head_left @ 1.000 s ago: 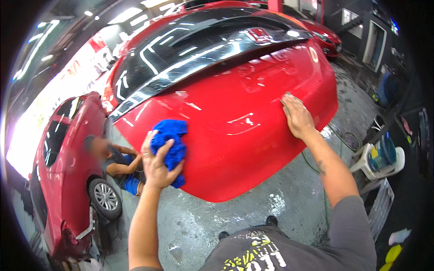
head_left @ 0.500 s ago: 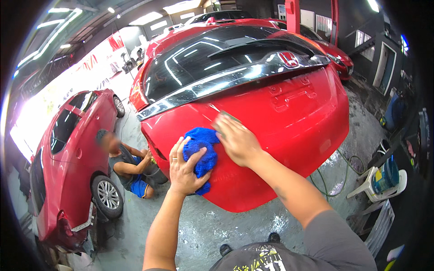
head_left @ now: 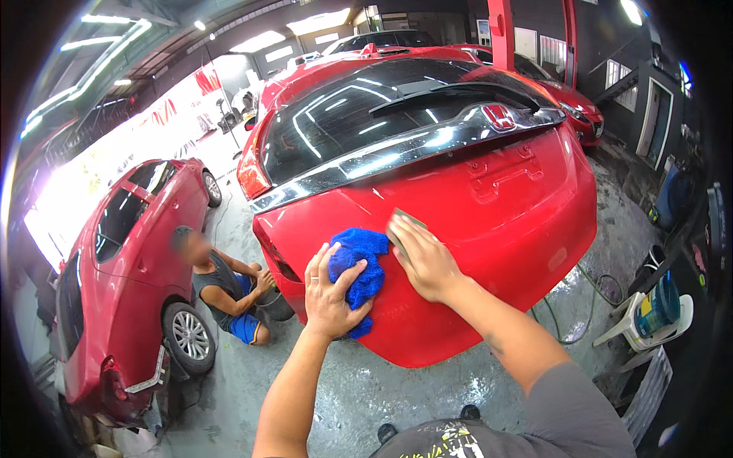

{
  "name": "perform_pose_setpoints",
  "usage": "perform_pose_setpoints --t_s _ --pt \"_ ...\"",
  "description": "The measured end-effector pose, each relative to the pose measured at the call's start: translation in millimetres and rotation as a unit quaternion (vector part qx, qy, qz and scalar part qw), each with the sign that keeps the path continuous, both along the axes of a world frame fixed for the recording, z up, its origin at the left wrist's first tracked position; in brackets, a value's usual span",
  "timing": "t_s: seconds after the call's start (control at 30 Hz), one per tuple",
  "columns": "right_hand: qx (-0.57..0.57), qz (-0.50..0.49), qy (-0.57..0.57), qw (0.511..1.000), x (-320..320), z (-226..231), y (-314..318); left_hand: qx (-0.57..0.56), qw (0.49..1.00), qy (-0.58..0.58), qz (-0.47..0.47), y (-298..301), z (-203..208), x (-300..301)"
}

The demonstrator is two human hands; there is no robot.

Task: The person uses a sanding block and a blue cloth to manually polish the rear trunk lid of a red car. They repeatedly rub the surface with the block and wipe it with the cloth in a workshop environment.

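My left hand (head_left: 330, 296) is closed on a bunched blue cloth (head_left: 365, 256), pressed against the left part of a red car tailgate (head_left: 458, 252). A fold of the cloth hangs below my thumb. To the right of it, my right hand (head_left: 426, 263) lies on the same panel, fingers together over a thin olive-brown sheet (head_left: 411, 219) that looks like sandpaper. One edge of the sheet shows beyond my fingertips; the rest is hidden under them. Above both hands runs a chrome trim strip (head_left: 366, 169), with the dark rear window (head_left: 382, 114) over it.
A co-worker (head_left: 233, 286) crouches at the car's left rear corner, near a darker red car (head_left: 141, 267). On the right, a bucket (head_left: 658, 309) stands on a white plastic stool (head_left: 628, 324). A green hose (head_left: 584, 324) lies on the wet floor (head_left: 427, 397).
The view has shifted, so the car sits slightly lower and farther right. My right hand and its sheet have slid a little down the panel. The left hand keeps its hold on the cloth.
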State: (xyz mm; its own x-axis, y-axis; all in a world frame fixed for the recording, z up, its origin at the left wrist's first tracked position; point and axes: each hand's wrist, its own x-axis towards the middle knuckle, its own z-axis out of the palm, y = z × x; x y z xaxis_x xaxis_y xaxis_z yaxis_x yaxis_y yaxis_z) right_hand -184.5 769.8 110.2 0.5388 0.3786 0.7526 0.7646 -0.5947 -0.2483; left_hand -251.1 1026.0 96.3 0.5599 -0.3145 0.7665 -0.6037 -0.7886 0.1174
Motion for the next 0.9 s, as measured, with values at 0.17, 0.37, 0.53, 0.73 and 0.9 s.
perform_pose_setpoints --t_s 0.17,0.37,0.53,0.73,0.9 --pt "0.016 -0.031 -0.024 0.999 25 29 40 0.002 1.0 0.0 0.0 -13 -1 4" --pt "-0.015 0.018 -0.033 0.999 16 9 9 0.004 1.0 -0.007 0.01 -3 0 -2" --pt "-0.007 -0.01 -0.023 1.0 12 3 8 -0.007 1.0 0.001 0.001 -4 -2 -2" --pt "-0.087 -0.024 -0.018 0.996 52 25 2 0.013 1.0 -0.007 0.007 -1 1 -2" --pt "-0.049 -0.17 0.027 0.984 51 7 -22 -0.003 1.0 -0.001 0.008 -4 -2 -1"
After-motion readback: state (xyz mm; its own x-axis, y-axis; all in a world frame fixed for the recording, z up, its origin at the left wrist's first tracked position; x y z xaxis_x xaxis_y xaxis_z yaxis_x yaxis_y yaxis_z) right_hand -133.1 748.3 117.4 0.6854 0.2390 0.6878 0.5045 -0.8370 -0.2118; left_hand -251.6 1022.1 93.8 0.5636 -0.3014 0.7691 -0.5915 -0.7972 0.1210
